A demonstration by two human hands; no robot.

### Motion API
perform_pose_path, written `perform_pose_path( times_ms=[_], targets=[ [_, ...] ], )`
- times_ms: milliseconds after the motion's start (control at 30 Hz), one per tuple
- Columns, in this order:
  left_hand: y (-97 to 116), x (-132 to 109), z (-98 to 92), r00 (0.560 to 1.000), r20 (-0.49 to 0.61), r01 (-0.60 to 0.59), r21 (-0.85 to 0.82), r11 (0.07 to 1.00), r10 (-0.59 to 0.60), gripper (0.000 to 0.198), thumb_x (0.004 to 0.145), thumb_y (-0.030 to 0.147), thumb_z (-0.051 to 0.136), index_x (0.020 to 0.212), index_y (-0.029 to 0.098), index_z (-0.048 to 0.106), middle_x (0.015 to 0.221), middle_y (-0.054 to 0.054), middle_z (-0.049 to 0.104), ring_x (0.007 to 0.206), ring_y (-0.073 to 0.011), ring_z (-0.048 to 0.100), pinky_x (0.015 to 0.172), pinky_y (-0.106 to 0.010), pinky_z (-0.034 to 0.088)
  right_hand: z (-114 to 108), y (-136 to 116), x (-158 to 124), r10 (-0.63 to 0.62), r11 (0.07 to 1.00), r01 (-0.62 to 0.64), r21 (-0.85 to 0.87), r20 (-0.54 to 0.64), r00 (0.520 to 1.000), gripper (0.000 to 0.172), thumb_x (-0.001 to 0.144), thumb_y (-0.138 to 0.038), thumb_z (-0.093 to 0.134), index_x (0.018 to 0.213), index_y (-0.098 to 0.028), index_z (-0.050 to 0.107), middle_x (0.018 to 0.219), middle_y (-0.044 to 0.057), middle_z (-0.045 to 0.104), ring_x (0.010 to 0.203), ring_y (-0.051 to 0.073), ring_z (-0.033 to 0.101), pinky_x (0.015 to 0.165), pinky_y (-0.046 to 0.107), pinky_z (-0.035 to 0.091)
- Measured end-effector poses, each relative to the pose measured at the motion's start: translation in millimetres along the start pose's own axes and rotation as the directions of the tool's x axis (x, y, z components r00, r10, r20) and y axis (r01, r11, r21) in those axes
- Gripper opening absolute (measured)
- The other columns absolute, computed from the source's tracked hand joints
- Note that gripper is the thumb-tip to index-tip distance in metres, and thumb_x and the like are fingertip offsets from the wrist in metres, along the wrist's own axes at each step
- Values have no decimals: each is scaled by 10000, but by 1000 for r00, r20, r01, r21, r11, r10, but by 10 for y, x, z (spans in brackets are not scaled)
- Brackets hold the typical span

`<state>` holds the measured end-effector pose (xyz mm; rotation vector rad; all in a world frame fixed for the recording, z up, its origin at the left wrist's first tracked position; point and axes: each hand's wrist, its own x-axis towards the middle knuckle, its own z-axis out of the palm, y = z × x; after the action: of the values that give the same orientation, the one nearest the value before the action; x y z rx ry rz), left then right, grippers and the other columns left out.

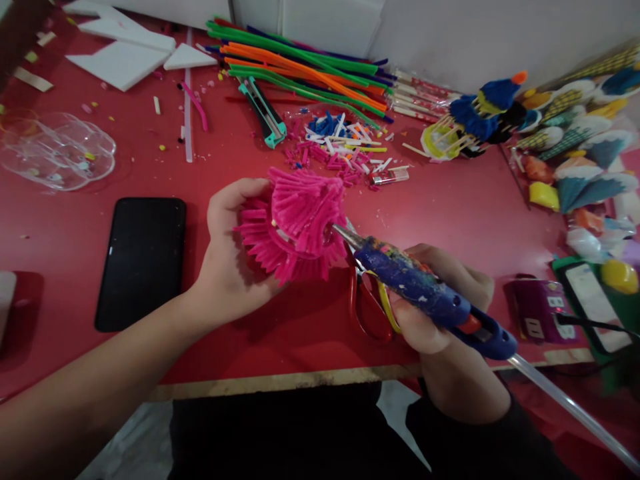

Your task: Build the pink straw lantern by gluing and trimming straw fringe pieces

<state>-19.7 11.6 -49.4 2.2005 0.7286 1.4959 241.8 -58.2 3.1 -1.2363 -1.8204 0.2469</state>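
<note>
My left hand [227, 257] is closed around a pink craft piece [295, 223] made of many short pipe-cleaner bits, holding it above the red table [475, 213]. My right hand [443, 307] grips a blue glue gun [425, 293] spattered with glue. Its metal nozzle touches the right side of the pink piece. A clear glue stick sticks out of the gun's back toward the lower right.
Red-handled scissors [367, 307] lie under the gun. A black phone [141, 261] lies left. Cut pipe-cleaner bits [340, 150], long pipe cleaners [305, 63], a utility knife [263, 110], a clear tray [55, 150], foam sheets [120, 57] and finished craft birds [575, 140] fill the back and right.
</note>
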Motion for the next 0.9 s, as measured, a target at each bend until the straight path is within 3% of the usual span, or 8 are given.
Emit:
perform_pose_path(
  times_ms=[233, 467, 900],
  targets=[
    [15, -19, -5, 999, 27, 44, -36, 998, -43, 1229, 572, 673, 932, 1561, 299, 306, 1386, -124, 459, 1299, -328, 594, 1094, -593, 588, 8, -1, -3, -7, 1000, 7, -3, -24, 1000, 30, 748, -255, 546, 751, -276, 526, 627, -31, 551, 499, 144, 518, 465, 311, 411],
    [11, 1, -16, 997, 73, 22, 13, 1000, -23, 1198, 643, 700, 874, 1575, 273, 254, 1394, -145, 443, 1303, -344, 590, 1048, -614, 606, 11, 26, -1, -26, 1000, 26, -5, -42, 999, 29, 727, -265, 561, 727, -261, 532, 629, -40, 554, 494, 116, 508, 467, 280, 404],
    [-65, -15, 6, 999, -41, 24, 31, 999, -23, 1239, 547, 693, 932, 1549, 303, 317, 1382, -113, 456, 1269, -308, 603, 1052, -552, 608, -12, -13, 29, -36, 999, 36, -28, 5, 999, 21, 770, -293, 558, 783, -285, 544, 610, -32, 530, 466, 145, 474, 436, 307, 395]
  ],
)
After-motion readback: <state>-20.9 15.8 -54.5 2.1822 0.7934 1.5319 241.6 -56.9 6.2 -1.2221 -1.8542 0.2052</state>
